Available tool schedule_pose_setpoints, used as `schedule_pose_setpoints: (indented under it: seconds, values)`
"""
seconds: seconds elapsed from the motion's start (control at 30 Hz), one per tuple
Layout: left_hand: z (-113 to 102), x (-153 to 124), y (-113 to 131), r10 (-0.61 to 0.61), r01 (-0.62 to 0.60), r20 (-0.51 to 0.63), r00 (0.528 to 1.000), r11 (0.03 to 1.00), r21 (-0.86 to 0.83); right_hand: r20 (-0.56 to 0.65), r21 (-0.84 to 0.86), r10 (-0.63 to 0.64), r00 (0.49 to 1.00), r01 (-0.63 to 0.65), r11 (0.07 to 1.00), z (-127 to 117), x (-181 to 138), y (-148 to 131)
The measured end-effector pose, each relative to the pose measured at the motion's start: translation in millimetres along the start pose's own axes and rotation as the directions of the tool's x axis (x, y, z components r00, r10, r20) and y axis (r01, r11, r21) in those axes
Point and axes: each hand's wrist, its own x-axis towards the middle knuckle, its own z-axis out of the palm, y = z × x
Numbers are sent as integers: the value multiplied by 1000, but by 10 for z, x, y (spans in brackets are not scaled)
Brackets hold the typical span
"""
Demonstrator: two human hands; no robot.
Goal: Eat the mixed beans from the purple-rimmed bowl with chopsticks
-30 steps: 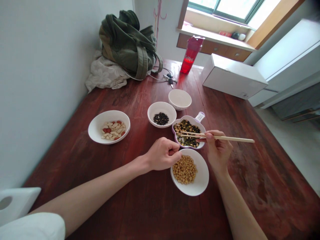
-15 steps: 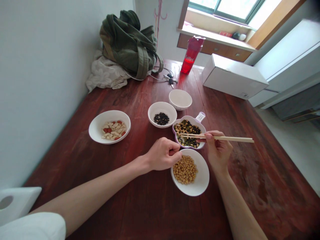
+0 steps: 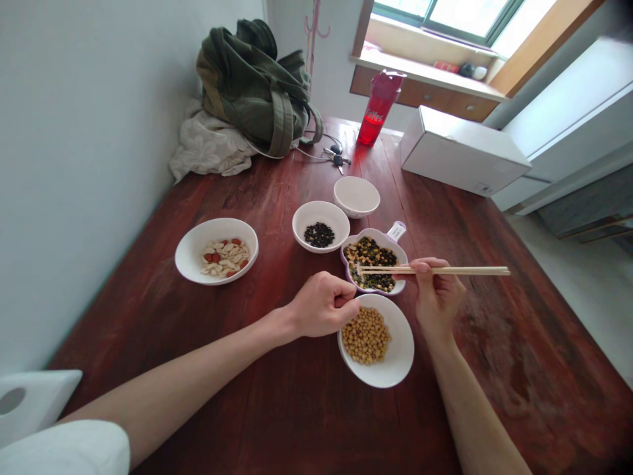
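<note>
Bowls [image 3: 400, 346] on dark-red wooden table [image 3: 534, 316]

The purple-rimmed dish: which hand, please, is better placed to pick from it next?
Probably the right hand: its chopsticks point into the dish; the left hand rests at the nearest bowl.

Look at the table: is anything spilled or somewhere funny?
No spill that I can see. The green bag looks a bit out of place, slumped with a crumpled cloth on the same table as the food bowls.
</note>
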Motion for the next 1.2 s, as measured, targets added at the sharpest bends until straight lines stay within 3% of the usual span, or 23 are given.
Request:
schedule_pose_setpoints:
  seconds: [0.13,0.23,0.33,0.4,0.47,0.63,0.87,1.2]
  values:
    - [1,-2,-3,-2,2,-3,1000,1000,1,-37,256,58,998,-47,966,-84,108,-32]
    - [1,-1,-4,-8,8,1,1000,1000,6,132,348,97,987,-138,928,-195,178,-104]
    - [0,-2,-3,-6,6,1,1000,1000,7,314,305,152,937,-251,918,-268,191,-164]
    - [-1,-2,-2,-7,7,-1,1000,1000,6,357,291,163,920,-275,916,-270,181,-170]
    - [-2,-2,-1,-13,13,0,1000,1000,3,313,305,154,937,-253,918,-243,173,-140]
    - [-3,2,6,-15,15,6,1000,1000,-6,75,255,124,989,-140,957,-181,181,2]
    - [0,0,1,1,-1,1,1000,1000,-13,134,66,69,989,-78,995,-166,129,2]
    - [-1,1,4,2,-2,0,1000,1000,-7,150,-51,24,988,-17,999,-124,107,-36]
